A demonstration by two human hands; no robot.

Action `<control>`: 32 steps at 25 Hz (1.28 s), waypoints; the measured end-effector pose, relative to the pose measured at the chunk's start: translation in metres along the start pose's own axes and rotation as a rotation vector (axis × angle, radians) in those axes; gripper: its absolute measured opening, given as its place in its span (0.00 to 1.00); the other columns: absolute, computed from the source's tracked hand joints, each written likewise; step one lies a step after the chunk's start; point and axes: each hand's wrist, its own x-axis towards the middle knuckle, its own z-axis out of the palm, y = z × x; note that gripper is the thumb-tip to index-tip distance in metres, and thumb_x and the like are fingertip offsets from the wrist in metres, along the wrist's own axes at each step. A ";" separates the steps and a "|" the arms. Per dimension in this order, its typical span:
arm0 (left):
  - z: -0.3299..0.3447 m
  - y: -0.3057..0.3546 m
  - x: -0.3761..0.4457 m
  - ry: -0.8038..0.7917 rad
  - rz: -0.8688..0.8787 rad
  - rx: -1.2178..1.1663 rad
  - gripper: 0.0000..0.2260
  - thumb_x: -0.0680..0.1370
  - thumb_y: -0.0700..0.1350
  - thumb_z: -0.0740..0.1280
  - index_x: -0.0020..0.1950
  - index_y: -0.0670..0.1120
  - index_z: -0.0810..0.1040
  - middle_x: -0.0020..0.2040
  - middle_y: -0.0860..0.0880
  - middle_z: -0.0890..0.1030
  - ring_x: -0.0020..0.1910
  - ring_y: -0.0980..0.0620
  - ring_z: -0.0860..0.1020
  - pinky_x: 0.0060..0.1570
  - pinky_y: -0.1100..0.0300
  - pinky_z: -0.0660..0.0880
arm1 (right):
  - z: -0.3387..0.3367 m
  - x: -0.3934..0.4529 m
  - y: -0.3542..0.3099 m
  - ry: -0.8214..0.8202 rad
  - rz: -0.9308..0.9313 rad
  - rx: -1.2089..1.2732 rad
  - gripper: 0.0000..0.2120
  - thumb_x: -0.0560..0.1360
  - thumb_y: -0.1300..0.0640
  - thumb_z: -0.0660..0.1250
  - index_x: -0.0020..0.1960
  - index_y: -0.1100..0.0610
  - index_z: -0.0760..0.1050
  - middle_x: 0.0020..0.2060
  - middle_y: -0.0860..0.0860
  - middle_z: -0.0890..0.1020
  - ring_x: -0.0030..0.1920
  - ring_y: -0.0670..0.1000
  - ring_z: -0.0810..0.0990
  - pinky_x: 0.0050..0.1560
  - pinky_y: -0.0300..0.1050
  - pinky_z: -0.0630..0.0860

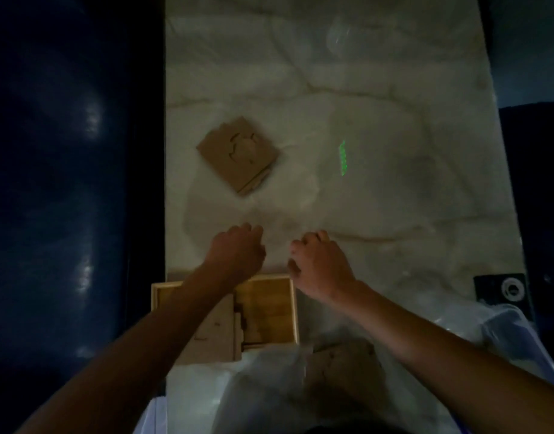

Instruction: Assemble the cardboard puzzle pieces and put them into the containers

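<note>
A stack of brown cardboard puzzle pieces [238, 154] lies on the marble table [379, 189], tilted, with jigsaw cuts showing on top. Closer to me stands a wooden box [269, 305] at the table's near edge, with flat cardboard pieces [213, 333] inside its left half. My left hand [238, 252] hovers just beyond the box with fingers curled and nothing visible in it. My right hand [319, 264] is beside it, to the right, fingers curled too, and I see nothing held. Both hands are well short of the stack.
A clear plastic bag [338, 371] holding more cardboard lies at the near edge, right of the box. A faint clear container [341, 36] stands at the far end. A small black device [504, 289] sits at the right edge. Dark floor flanks the table.
</note>
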 end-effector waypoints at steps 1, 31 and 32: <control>-0.008 -0.011 0.010 0.038 -0.017 0.005 0.17 0.80 0.52 0.60 0.66 0.46 0.71 0.59 0.43 0.76 0.57 0.41 0.76 0.52 0.48 0.75 | -0.003 0.014 0.000 0.014 -0.022 -0.012 0.13 0.75 0.48 0.62 0.52 0.55 0.77 0.49 0.56 0.79 0.54 0.58 0.74 0.46 0.50 0.74; -0.033 -0.046 0.100 0.205 -0.235 -0.093 0.50 0.68 0.72 0.65 0.80 0.49 0.47 0.79 0.36 0.47 0.78 0.37 0.49 0.70 0.38 0.60 | -0.024 0.146 -0.003 0.155 0.079 -0.085 0.30 0.81 0.44 0.52 0.78 0.57 0.55 0.75 0.62 0.62 0.72 0.65 0.63 0.64 0.61 0.69; -0.025 -0.040 0.097 0.231 -0.239 -0.084 0.48 0.70 0.72 0.63 0.80 0.48 0.49 0.79 0.35 0.49 0.77 0.35 0.51 0.69 0.38 0.62 | -0.020 0.145 -0.001 0.129 0.062 -0.100 0.29 0.81 0.44 0.52 0.78 0.57 0.56 0.77 0.62 0.59 0.74 0.64 0.61 0.66 0.61 0.67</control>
